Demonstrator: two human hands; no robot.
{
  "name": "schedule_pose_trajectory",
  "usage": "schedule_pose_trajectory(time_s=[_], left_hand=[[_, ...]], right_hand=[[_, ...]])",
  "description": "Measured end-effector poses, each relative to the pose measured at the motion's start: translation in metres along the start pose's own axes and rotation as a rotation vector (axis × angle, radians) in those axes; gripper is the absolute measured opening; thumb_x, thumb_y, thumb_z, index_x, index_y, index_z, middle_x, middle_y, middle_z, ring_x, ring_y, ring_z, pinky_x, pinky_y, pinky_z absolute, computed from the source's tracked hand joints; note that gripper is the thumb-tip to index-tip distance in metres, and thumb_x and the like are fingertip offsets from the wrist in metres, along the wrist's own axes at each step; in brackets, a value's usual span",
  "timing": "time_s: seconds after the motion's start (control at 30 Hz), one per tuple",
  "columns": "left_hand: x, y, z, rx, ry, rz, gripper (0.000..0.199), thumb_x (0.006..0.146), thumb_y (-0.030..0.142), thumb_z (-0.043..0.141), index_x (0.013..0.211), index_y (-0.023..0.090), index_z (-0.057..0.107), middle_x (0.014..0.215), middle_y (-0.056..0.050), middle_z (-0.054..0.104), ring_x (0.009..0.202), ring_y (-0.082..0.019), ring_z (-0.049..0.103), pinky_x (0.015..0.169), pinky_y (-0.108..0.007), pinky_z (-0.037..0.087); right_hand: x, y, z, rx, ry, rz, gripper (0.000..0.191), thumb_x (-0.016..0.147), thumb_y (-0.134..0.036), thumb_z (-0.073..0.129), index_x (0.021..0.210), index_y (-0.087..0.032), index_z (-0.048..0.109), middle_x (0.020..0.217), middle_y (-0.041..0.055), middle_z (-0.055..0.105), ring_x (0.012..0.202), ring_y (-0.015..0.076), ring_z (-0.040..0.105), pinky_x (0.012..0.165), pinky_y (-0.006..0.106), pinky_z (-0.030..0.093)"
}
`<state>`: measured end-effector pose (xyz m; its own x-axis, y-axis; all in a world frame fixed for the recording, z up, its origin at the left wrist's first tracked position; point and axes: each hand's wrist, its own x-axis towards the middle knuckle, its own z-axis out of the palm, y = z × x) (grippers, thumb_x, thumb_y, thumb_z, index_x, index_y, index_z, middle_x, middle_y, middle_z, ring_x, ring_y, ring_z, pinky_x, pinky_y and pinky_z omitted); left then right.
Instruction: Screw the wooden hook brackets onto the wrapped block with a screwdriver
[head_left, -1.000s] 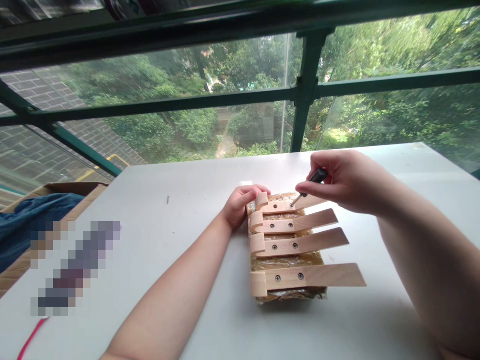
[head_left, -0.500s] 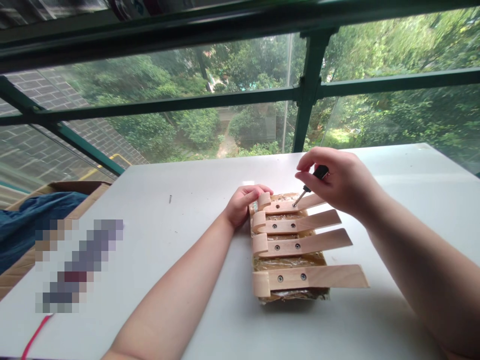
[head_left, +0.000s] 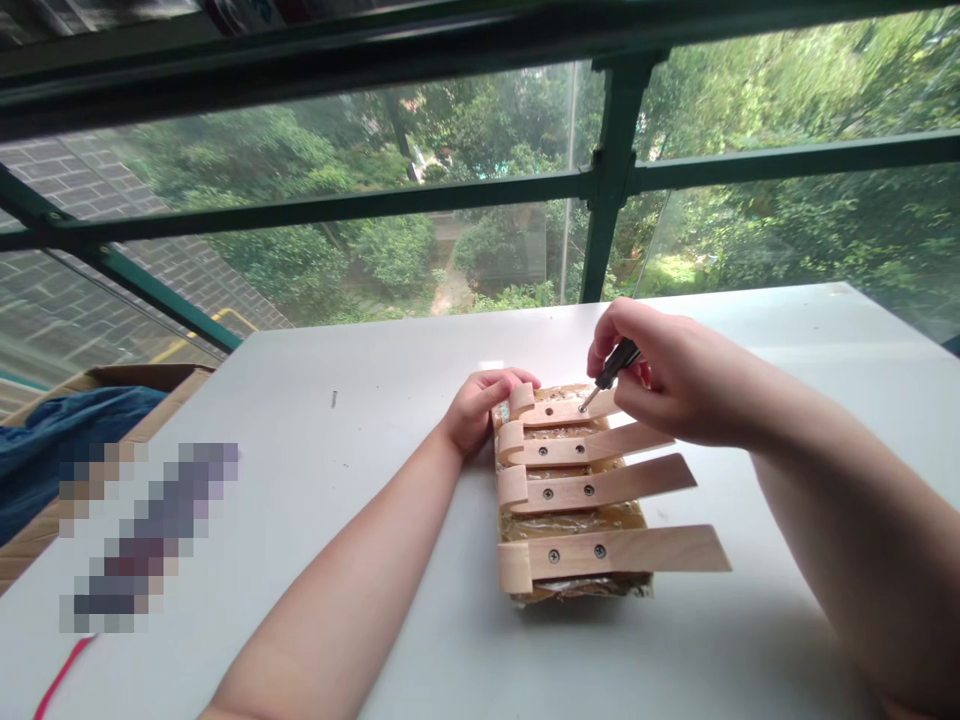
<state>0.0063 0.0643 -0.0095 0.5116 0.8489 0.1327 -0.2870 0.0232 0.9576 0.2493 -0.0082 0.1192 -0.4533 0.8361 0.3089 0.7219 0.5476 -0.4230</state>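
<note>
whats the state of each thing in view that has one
Left hand: gripping the wrapped block at its far left corner
Right hand: closed around the screwdriver
Screwdriver: tilted, tip at a screw
Far wooden strip: one screw in, one hole open
Three nearer wooden strips: two screws in each
Wrapped block: lying flat
Cardboard box: open, blue cloth inside

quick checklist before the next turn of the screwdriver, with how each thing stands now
1. Left hand on the taped block, at its far left corner: ok
2. Screwdriver held in the right hand: ok
3. Tip at the far strip's right-hand screw: ok
4. Tip fully seated in the screw head: cannot tell, too small
5. Screw in the far strip's left hole: not ok, none shows
6. Two screws in each of the three nearer strips: ok
</note>
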Motion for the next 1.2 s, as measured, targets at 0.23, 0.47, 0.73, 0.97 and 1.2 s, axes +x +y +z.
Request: schedule_pose_trajectory(time_s=[0.23,0.47,0.73,0.97,1.2], left_hand=[[0.0,0.001,0.001,-0.005,-0.011,0.004,0.036,0.081,0.046,0.067,0.072,0.012,0.072,0.102,-0.01,0.066,0.086,-0.02,0.062,0.084,-0.032,0.049],[0.0,0.003,0.004,0.008,0.021,-0.007,0.037,0.079,0.049,0.069,0.07,0.013,0.072,0.1,-0.009,0.068,0.083,-0.02,0.063,0.083,-0.032,0.049],[0.0,0.003,0.004,0.003,0.041,-0.012,0.039,0.075,0.051,0.072,0.069,0.012,0.072,0.099,-0.01,0.069,0.081,-0.02,0.062,0.08,-0.033,0.049],[0.0,0.002,0.003,0.006,0.03,-0.007,0.039,0.077,0.05,0.07,0.069,0.012,0.071,0.1,-0.01,0.068,0.083,-0.02,0.062,0.083,-0.032,0.049],[0.0,0.002,0.003,-0.001,0.026,0.0,0.038,0.079,0.049,0.069,0.068,0.013,0.071,0.1,-0.009,0.067,0.083,-0.02,0.062,0.083,-0.032,0.049]], right_hand=[[0.0,0.002,0.001,0.115,-0.043,0.05,0.03,0.075,-0.005,0.053,0.098,-0.024,0.053,0.092,-0.0027,0.073,0.059,0.0093,0.057,0.054,0.022,0.044],[0.0,0.007,0.003,0.19,-0.027,0.101,0.037,0.078,-0.007,0.054,0.11,-0.026,0.054,0.096,0.0008,0.075,0.073,0.0175,0.068,0.057,0.027,0.047],[0.001,0.01,-0.009,0.006,-0.036,0.108,0.008,0.086,-0.031,0.061,0.091,-0.025,0.064,0.084,0.0008,0.072,0.069,0.0159,0.063,0.058,0.028,0.044],[0.003,-0.002,-0.004,-0.102,0.077,0.156,0.02,0.082,-0.037,0.066,0.073,-0.023,0.057,0.059,-0.0034,0.059,0.049,0.0109,0.046,0.049,0.027,0.031],[0.009,0.012,0.009,0.079,0.129,0.237,0.031,0.084,-0.045,0.064,0.068,-0.022,0.049,0.054,-0.0029,0.057,0.045,0.0111,0.046,0.045,0.026,0.031]])
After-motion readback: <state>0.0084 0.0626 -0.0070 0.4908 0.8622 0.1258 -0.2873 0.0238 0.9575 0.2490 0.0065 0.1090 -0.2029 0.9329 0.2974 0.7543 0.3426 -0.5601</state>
